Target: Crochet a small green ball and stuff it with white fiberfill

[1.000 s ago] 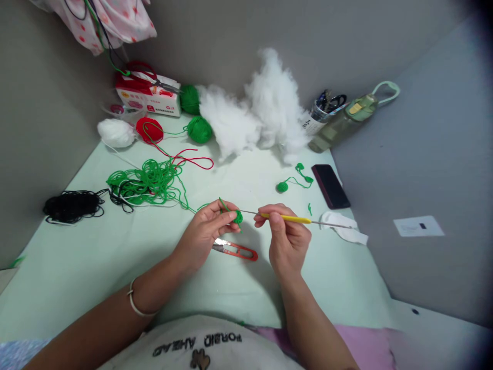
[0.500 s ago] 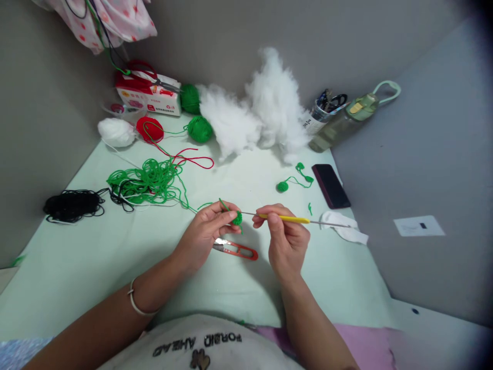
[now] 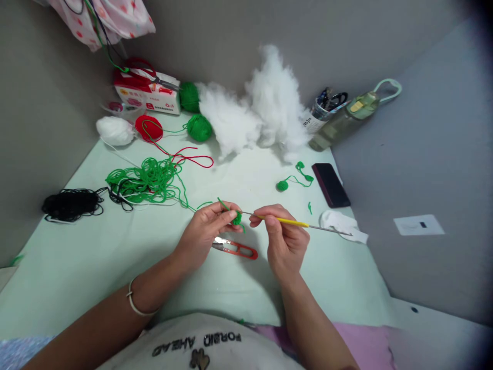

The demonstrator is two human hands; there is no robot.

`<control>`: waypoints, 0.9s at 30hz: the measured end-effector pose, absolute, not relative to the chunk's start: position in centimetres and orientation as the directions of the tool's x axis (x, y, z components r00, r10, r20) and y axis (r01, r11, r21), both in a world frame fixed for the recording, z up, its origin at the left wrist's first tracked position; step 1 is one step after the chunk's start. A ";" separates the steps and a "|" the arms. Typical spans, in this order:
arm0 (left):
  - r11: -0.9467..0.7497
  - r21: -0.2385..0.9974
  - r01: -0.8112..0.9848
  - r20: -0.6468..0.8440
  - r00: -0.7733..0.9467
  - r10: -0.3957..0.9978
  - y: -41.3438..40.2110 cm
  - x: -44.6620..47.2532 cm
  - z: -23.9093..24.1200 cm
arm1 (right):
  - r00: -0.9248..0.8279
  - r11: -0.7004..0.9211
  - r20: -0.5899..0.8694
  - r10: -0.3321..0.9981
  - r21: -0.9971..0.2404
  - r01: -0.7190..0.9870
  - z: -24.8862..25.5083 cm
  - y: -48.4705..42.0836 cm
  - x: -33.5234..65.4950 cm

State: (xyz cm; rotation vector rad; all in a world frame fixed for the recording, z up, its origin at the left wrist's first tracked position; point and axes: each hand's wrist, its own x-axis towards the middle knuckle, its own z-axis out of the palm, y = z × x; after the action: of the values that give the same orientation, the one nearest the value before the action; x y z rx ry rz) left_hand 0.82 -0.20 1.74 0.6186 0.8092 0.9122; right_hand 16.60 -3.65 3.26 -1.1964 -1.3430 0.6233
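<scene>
Between thumb and fingers, my left hand (image 3: 206, 226) pinches a small green crochet piece (image 3: 236, 218); a green strand runs up past its fingers. My right hand (image 3: 287, 236) is closed round the yellow grip of a double-ended crochet hook (image 3: 295, 222). One metal end of the hook reaches the green piece; whether it is through a stitch is too small to tell. The other end sticks out to the right, above a white cloth-like piece (image 3: 339, 226). Just below the hands lie orange thread snips (image 3: 241, 250) on the table.
Tangled green yarn (image 3: 148, 180) and black yarn (image 3: 73, 204) lie at left. White stuffing (image 3: 275, 103), green yarn balls (image 3: 199, 127), red yarn (image 3: 149, 128) and a tissue box (image 3: 148, 95) stand behind. At right are a phone (image 3: 331, 185), a bottle (image 3: 344, 123) and small green crochet pieces (image 3: 282, 185).
The crochet hook has tilted: its free right end has dropped lower. My right fingertips have shifted slightly left, towards the green piece. My left hand keeps its pinch.
</scene>
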 end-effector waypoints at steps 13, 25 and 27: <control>0.442 0.765 -0.469 -0.297 0.352 0.888 -0.6 1.1 1.8 | 0.206 0.285 0.330 0.921 -0.933 0.219 2.9 -3.8 16.4; 0.417 0.784 -0.459 -0.259 0.370 0.892 -0.9 1.0 1.8 | 0.260 0.296 0.347 0.901 -0.930 0.218 2.2 -3.5 15.9; 0.430 0.784 -0.447 -0.284 0.358 0.889 -0.9 1.1 1.8 | 0.268 0.285 0.349 0.898 -0.925 0.252 2.3 -3.3 15.8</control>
State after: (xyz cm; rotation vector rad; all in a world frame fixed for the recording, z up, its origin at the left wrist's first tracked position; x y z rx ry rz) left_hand 1.10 -0.94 1.85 0.6664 0.7842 0.9492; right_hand 15.84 -3.34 2.27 -1.2379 -1.2559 0.6343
